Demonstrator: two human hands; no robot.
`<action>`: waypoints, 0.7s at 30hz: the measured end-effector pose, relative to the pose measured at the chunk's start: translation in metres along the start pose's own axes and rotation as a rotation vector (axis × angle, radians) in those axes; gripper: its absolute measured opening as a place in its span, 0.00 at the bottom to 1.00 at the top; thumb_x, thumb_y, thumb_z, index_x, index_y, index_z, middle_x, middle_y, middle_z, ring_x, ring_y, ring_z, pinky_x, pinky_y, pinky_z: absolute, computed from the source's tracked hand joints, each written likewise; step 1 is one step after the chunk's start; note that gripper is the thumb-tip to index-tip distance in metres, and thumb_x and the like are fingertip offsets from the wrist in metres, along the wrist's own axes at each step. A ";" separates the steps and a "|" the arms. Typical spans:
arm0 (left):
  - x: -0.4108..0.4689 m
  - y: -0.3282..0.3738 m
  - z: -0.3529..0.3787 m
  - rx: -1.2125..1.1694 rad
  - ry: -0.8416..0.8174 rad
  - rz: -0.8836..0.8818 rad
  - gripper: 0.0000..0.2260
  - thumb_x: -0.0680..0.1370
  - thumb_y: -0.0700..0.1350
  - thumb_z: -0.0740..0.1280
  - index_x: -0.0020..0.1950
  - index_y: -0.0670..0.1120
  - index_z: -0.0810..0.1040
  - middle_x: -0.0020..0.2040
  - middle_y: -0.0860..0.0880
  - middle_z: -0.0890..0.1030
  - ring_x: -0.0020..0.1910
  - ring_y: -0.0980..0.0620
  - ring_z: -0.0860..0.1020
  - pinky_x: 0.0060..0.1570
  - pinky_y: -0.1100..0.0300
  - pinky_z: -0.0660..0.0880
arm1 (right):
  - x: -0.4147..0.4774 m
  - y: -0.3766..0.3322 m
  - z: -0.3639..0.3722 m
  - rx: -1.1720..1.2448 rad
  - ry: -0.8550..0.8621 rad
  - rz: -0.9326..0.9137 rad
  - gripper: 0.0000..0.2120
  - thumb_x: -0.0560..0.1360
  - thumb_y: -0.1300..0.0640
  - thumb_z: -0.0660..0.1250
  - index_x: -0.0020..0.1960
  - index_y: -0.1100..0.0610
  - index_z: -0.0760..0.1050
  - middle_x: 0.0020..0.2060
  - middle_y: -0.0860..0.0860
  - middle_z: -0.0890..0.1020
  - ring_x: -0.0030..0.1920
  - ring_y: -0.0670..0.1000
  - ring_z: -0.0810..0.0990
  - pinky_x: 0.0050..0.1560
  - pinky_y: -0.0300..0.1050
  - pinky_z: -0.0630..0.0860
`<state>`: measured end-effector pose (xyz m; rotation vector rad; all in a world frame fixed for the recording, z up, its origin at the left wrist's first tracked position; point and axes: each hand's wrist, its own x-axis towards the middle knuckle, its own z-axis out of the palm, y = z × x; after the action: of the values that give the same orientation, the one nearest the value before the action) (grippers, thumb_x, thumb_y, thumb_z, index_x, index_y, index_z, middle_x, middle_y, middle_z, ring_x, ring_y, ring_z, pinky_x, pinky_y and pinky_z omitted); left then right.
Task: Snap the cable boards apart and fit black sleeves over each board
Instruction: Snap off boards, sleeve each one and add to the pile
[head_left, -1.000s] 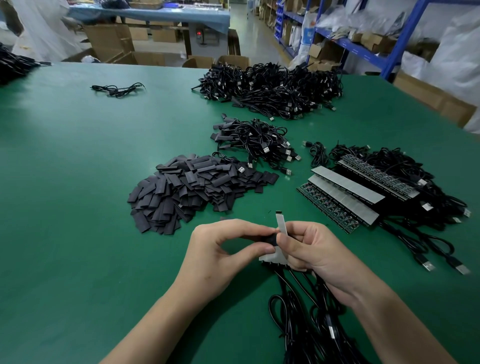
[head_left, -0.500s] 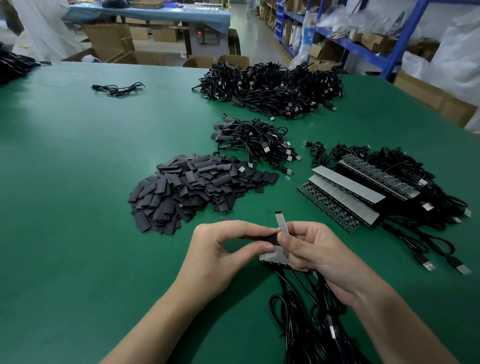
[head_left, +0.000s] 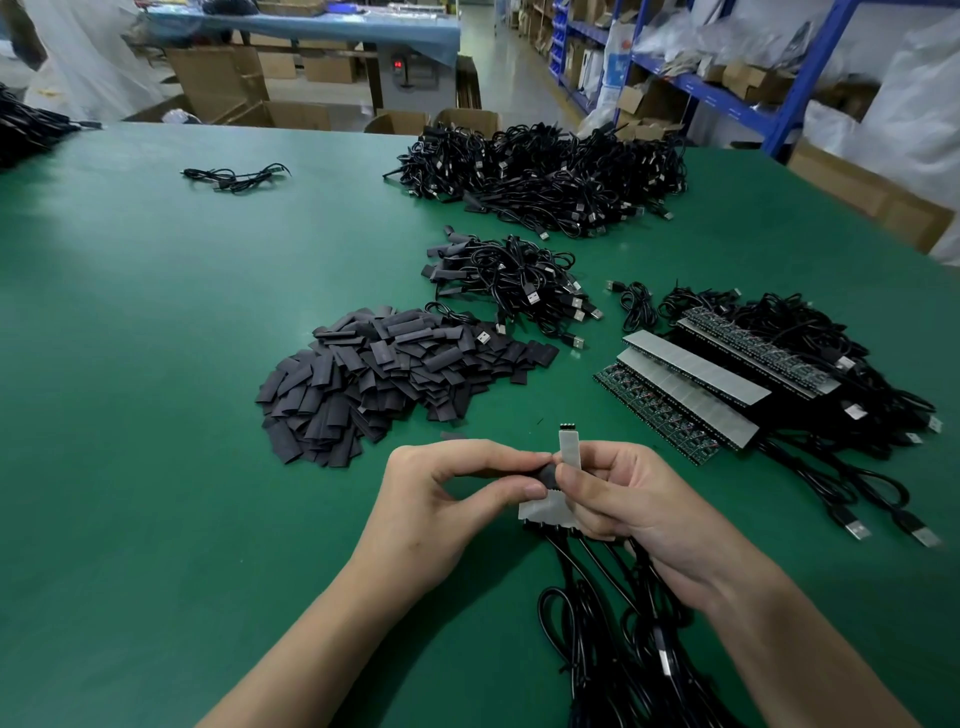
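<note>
your left hand (head_left: 457, 499) pinches the black sleeve (head_left: 543, 475) beside the small board (head_left: 569, 448) your right hand (head_left: 623, 504) grips, over the green table (head_left: 156, 415). push crooked and it could snag or drop.

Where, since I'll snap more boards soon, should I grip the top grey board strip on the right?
Likely across its narrow width near the middle, coming from above: the grey board strip lies flat, long and thin atop other strips, and its cables trail off rightward, so an end grip could tilt it.
</note>
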<state>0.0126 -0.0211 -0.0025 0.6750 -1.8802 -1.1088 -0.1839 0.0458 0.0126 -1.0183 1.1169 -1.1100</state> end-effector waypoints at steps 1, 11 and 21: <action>0.000 0.000 0.000 -0.001 -0.002 0.000 0.08 0.74 0.46 0.77 0.53 0.53 0.88 0.49 0.59 0.87 0.51 0.58 0.86 0.54 0.63 0.79 | 0.000 0.000 0.000 -0.001 -0.001 0.000 0.09 0.72 0.49 0.73 0.47 0.53 0.86 0.23 0.43 0.65 0.24 0.43 0.57 0.29 0.37 0.54; 0.002 0.003 0.000 0.057 0.001 0.073 0.08 0.74 0.46 0.77 0.52 0.51 0.88 0.49 0.58 0.87 0.50 0.58 0.85 0.54 0.63 0.79 | 0.000 -0.001 0.001 -0.023 0.007 0.006 0.11 0.70 0.46 0.75 0.47 0.52 0.86 0.26 0.45 0.65 0.25 0.43 0.56 0.28 0.33 0.58; 0.001 0.005 0.000 0.022 0.047 0.060 0.08 0.73 0.46 0.78 0.51 0.49 0.89 0.43 0.53 0.83 0.42 0.52 0.81 0.46 0.65 0.74 | -0.002 -0.005 0.004 -0.035 0.040 -0.001 0.07 0.74 0.47 0.75 0.46 0.51 0.85 0.25 0.44 0.65 0.25 0.44 0.56 0.30 0.38 0.54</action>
<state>0.0118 -0.0201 0.0022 0.6474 -1.8626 -1.0274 -0.1807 0.0472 0.0183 -1.0280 1.1707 -1.1196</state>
